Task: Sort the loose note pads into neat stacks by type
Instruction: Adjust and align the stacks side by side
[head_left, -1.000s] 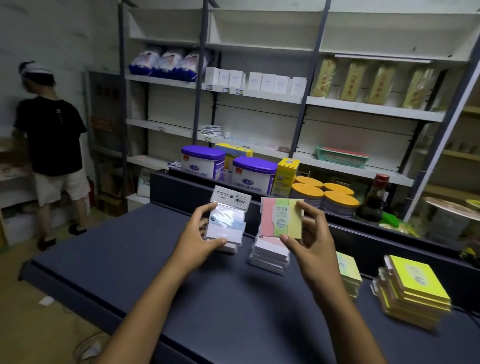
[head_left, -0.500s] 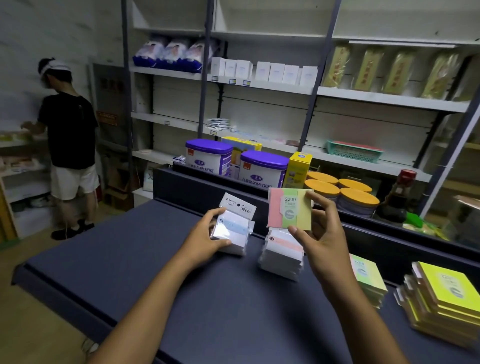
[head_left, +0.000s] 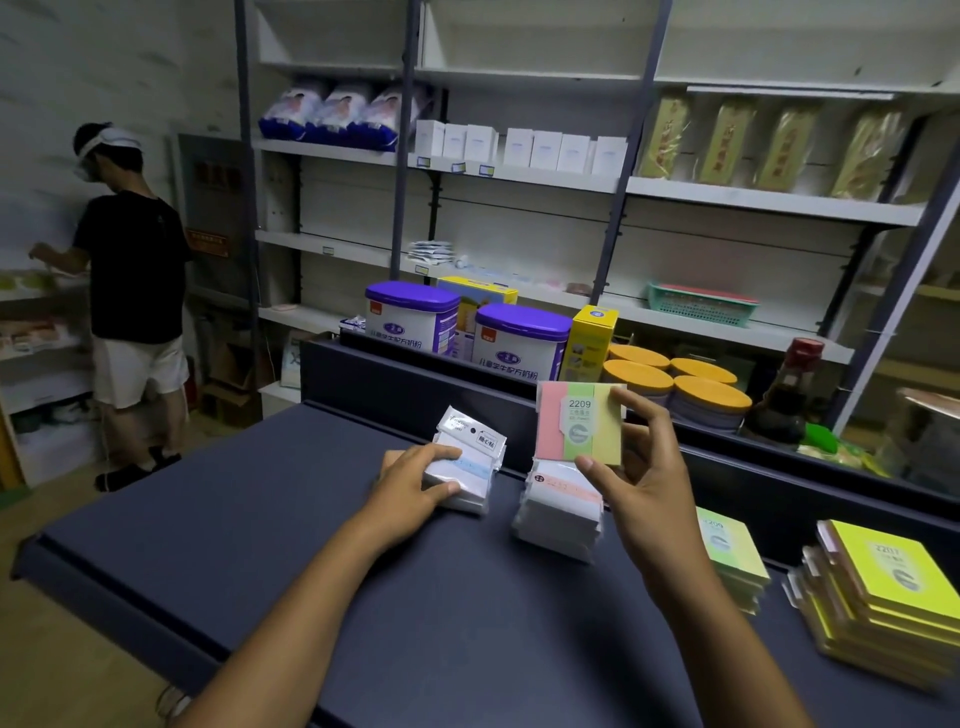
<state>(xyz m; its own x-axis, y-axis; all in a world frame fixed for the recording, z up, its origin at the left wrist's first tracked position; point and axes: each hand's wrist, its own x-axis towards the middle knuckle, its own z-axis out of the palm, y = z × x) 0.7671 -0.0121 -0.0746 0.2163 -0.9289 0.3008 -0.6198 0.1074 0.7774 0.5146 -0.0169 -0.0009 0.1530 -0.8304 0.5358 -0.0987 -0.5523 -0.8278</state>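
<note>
Sorting under way, with four piles already formed on the dark counter (head_left: 208, 530). Left hand (head_left: 410, 483) down on the leftmost pile of white packs (head_left: 467, 467), thumb curled along the near edge and fingers curled over the top, gripping the top pack, apparently seating or squaring it there. Right hand (head_left: 644, 467) raised above the counter, pinching a pink-green-yellow pad (head_left: 576, 431) marked 2209 between thumb at the lower edge and fingers at the upper right corner; pad upright, face toward the camera, clear of every pile. Directly below it, a second pile of white packs with a pink stripe (head_left: 561, 514), just beside the left pile but not touching. Further right, partly hidden behind the right forearm, a green pile (head_left: 732, 551) whose top label seems also to read 2209, though blurred. At far right, a fanned yellow pile (head_left: 883, 597) with a different, unclear number. Probable step: placing the held pad by type. Next move, judged from colours and label: carry right, past the striped white pile, lower flat onto the green pile, align edges, then release. Worth checking first that the label truly matches. Risk: knocking the white pile on the way across, or setting down askew on a pile half out of sight.
</note>
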